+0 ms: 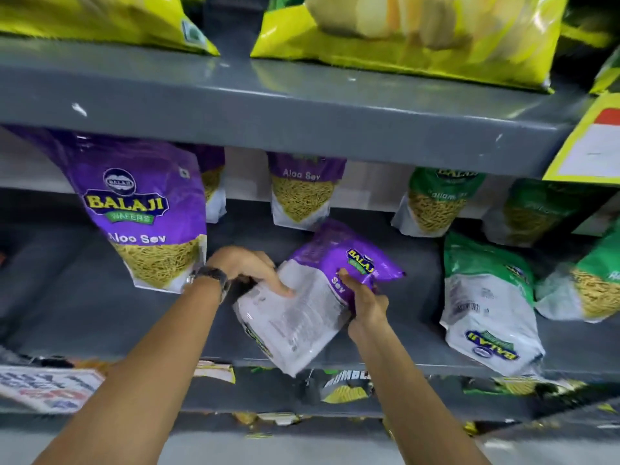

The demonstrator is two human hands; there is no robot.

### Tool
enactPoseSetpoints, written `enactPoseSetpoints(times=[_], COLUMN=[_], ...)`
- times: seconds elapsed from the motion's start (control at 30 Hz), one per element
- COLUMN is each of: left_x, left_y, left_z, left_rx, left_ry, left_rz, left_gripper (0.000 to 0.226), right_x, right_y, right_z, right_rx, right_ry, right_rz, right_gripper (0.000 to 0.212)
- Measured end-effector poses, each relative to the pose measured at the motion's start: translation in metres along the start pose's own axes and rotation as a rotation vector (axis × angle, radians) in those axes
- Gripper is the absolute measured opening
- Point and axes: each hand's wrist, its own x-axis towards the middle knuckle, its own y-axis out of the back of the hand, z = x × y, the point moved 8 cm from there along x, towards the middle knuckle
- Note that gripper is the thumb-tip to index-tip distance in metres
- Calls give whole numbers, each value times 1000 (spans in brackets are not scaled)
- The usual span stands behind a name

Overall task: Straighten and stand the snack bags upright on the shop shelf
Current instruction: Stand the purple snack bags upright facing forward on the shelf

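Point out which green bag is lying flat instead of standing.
The green bag at the shelf's front edge, right of the right hand: it lies with its white back up and its logo upside down. The other green bags stand upright behind it.

The big purple bag (144, 209) standing at the left reads "BALAJI", "WAFERS" and "Aloo Sev". A smaller purple bag (303, 189) at the back also says "Aloo Sev". The tilted purple bag (312, 297) shows "BALAJI" and "Sev". The fallen green bag (489, 303) carries "BALAJI" upside down. Below the shelf, a packet (347, 385) shows "BUMBLE", cut off. Other print is too blurred.
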Motion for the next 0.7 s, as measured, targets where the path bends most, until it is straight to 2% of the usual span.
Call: enactPoseSetpoints(times=[0.07,0.13,0.27,0.33,0.47,0.7], left_x=[-2,-7,-19,-24,-24,-12], left_y=[-14,-15,0,9,18,7], left_z=[2,4,15,18,9,-10], left_rx=[-154,-362,-523,-584,-668,-671], left_ry=[-128,-221,-421,-489,-523,-547], left_rz=[11,89,278,379,553,642], left_gripper=[63,72,67,70,77,81], right_x=[-2,-7,-26,-31,-30,-24], right_y=[0,-5,-37,-57,-81,-79], right_z=[-10,-32,-91,-108,-117,-101], right_rx=[50,17,-151,-220,-349,-483], right_ry=[78,214,544,636,701,691], right_rz=[-36,-91,-255,-336,-451,-621], right_gripper=[34,32,40,48,50,52])
